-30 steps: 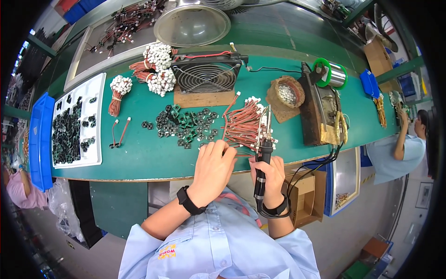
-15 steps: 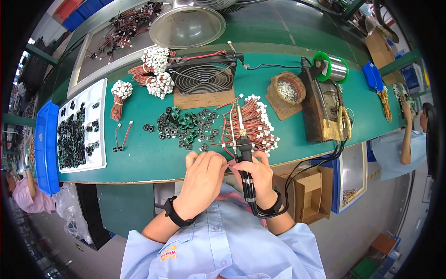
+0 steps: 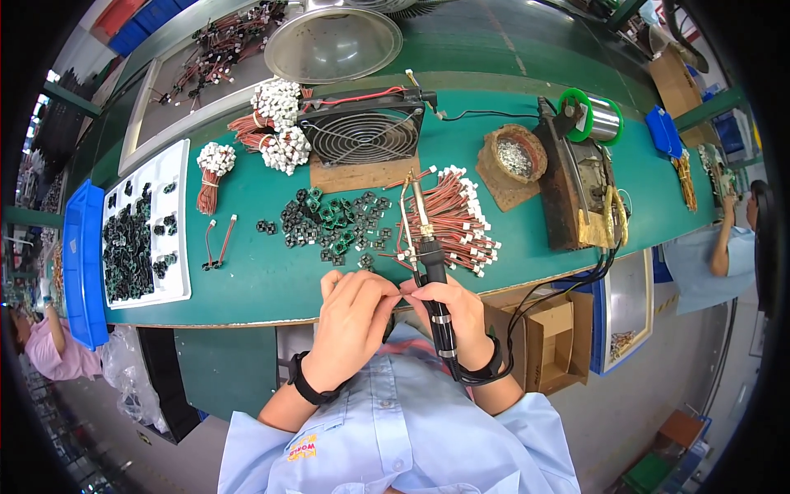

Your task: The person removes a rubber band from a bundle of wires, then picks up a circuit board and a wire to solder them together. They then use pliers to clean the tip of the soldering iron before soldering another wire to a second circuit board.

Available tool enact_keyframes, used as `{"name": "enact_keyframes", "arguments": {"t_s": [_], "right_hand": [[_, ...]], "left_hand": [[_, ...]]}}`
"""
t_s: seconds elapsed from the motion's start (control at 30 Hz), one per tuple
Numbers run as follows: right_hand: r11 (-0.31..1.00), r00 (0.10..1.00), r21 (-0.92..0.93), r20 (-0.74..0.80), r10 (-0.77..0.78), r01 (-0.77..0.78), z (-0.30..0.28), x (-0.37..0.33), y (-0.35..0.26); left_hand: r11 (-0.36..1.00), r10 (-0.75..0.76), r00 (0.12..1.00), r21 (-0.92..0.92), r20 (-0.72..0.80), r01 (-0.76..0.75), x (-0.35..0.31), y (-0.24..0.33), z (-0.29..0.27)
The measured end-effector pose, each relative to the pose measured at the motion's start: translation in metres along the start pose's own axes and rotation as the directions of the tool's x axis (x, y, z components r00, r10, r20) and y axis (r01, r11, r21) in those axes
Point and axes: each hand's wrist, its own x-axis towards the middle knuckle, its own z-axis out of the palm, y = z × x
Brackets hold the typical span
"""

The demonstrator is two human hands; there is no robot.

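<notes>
My right hand (image 3: 461,317) is wrapped round a black-handled soldering iron (image 3: 434,263), its metal tip pointing away from me over the table. A thin tube runs along the iron's left side. My left hand (image 3: 352,317) is closed in a pinch at the table's near edge, its fingertips meeting those of the right. Whatever they pinch is too small and hidden to name. Beyond them lies a pile of small black and green parts (image 3: 333,222). Beside the iron's tip, red and black wires with white connectors (image 3: 453,218) are spread out.
A black fan (image 3: 362,132) stands at the back, near bundled wires (image 3: 216,169). To the right are a solder spool (image 3: 603,120), a metal-and-wood stand (image 3: 568,185) and a round pot (image 3: 535,146). A white tray (image 3: 177,247) of parts is at left. Other people sit at both sides.
My left wrist and fingers have shifted slightly left and opened their angle a little, fingertips still together. The iron's tip has tilted slightly left. The view has shifted a little.
</notes>
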Motion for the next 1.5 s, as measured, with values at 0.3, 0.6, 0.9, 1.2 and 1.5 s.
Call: {"name": "enact_keyframes", "arguments": {"t_s": [0.3, 0.6, 0.9, 1.2, 1.5], "right_hand": [[0.872, 0.89, 0.46, -0.309, 0.335, -0.168, 0.0, 0.007, -0.003], [0.887, 0.918, 0.355, -0.153, 0.367, -0.296, -0.018, 0.002, -0.018], [0.985, 0.998, -0.162, 0.013, 0.059, -0.056, -0.02, 0.008, -0.037], [0.98, 0.981, 0.058, -0.011, 0.192, -0.191, -0.003, -0.007, -0.037], [0.904, 0.887, 0.245, -0.221, 0.404, -0.351, -0.011, -0.005, -0.036]], "left_hand": [[0.993, -0.096, 0.991, 0.055, -0.092, 0.101, -0.005, -0.009, -0.008], [0.955, -0.287, 0.954, -0.101, -0.088, 0.278, -0.009, -0.006, -0.003], [0.98, 0.118, 0.989, -0.175, 0.092, -0.1, 0.002, 0.011, -0.016], [0.963, -0.008, 0.995, -0.267, 0.102, 0.035, -0.016, 0.011, -0.008], [0.981, -0.187, 0.982, 0.052, -0.035, 0.189, -0.006, -0.018, 0.0]]}}
